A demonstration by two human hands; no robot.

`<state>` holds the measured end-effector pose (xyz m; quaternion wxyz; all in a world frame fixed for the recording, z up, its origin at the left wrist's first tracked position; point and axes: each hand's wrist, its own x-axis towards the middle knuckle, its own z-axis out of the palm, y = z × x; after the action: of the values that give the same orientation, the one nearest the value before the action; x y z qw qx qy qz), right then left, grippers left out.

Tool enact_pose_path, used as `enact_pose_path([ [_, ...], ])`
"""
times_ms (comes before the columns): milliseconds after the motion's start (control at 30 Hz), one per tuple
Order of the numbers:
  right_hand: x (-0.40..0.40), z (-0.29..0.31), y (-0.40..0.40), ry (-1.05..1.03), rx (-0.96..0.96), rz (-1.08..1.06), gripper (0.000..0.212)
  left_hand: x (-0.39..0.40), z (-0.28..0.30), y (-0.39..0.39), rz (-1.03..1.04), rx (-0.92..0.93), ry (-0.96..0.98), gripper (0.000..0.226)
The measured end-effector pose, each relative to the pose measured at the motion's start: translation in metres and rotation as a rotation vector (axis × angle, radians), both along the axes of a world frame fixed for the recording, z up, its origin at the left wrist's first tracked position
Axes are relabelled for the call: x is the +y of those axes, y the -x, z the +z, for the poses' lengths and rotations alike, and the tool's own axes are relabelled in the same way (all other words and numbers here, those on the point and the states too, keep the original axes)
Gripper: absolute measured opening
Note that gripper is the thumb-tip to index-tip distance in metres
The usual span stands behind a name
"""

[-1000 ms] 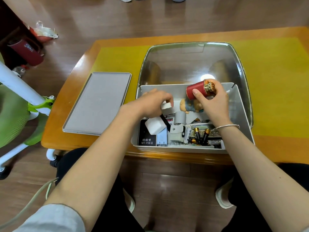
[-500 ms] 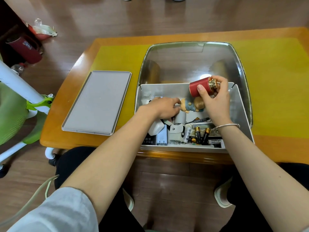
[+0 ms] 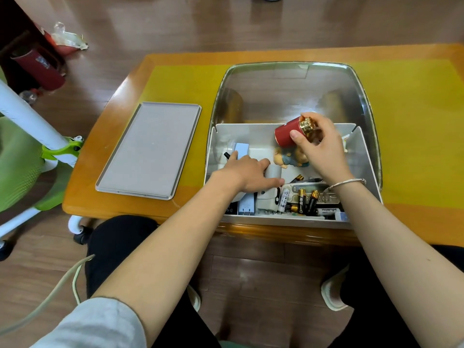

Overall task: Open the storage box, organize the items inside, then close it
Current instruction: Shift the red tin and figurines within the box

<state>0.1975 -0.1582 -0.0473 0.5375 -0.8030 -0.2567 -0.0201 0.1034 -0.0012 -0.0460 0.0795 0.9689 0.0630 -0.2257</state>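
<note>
Since a second ago the left hand (image 3: 247, 172) has gone from hovering over the white adapter to reaching deeper into the box (image 3: 286, 219), now flat among the items, fingers straight and spread, index tip by the white roll (image 3: 273, 171), little finger side near the blue block (image 3: 241, 150). It grips nothing that I can see. The right hand (image 3: 320, 149) has lifted the red can (image 3: 287, 134) slightly up and right; fingers and thumb curl round its gold-cap end, can tilted, held above the back of the box.

Box sits open on the table (image 3: 140, 81), at the near edge, straight in front of the person. Clear lid (image 3: 291, 94) stands up behind it. Grey tray (image 3: 150, 151) lies flat on the table left of the box, apart from it.

Inside: figurine (image 3: 288, 158) lying under the can, just beside the right hand. Batteries (image 3: 306, 199) near the front wall, between the two wrists, some standing tilted. White charger (image 3: 267, 198) beside them, blue plug (image 3: 247, 205) left of that, partly under the left wrist. Bracelet (image 3: 347, 183) on the right wrist.

Green chair (image 3: 22, 156) at left, off the table.
</note>
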Motion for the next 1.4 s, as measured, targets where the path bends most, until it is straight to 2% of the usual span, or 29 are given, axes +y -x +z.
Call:
enact_pose_path([
  [167,0.018,0.010,-0.008,0.184,-0.005,0.153,0.049,-0.006,-0.003,0.005,0.025,-0.012,-0.033,0.081],
  [433,0.042,0.015,-0.015,0.544,-0.262,0.388,0.046,-0.005,-0.004,0.009,0.047,-0.079,-0.118,0.089],
  [500,0.045,0.012,-0.016,0.609,-0.250,0.396,0.047,-0.003,-0.005,0.014,0.057,-0.151,-0.081,0.084],
  [633,0.046,0.006,-0.012,0.688,-0.201,0.418,0.050,0.002,-0.001,0.019,0.137,-0.296,0.088,0.058],
  [733,0.043,0.007,-0.010,0.662,-0.215,0.393,0.056,0.006,0.004,0.016,0.230,-0.475,0.127,0.031],
  [800,0.039,0.010,-0.010,0.657,-0.242,0.354,0.055,0.007,0.008,0.012,0.261,-0.592,0.128,0.025],
  [867,0.034,0.011,-0.010,0.696,-0.282,0.307,0.052,0.008,0.009,0.005,0.250,-0.616,0.074,0.035],
  [933,0.028,0.011,-0.011,0.753,-0.315,0.263,0.049,0.008,0.007,-0.002,0.219,-0.556,-0.008,0.044],
  [1033,0.021,0.006,-0.012,0.863,-0.340,0.219,0.043,0.009,0.001,-0.011,0.183,-0.496,-0.081,0.043],
  [1167,0.016,-0.001,-0.012,0.987,-0.393,0.204,0.036,0.005,-0.002,-0.018,0.187,-0.520,-0.079,0.039],
  [1400,0.018,-0.008,-0.011,1.029,-0.447,0.146,0.023,0.002,-0.008,-0.022,0.194,-0.564,-0.114,0.046],
])
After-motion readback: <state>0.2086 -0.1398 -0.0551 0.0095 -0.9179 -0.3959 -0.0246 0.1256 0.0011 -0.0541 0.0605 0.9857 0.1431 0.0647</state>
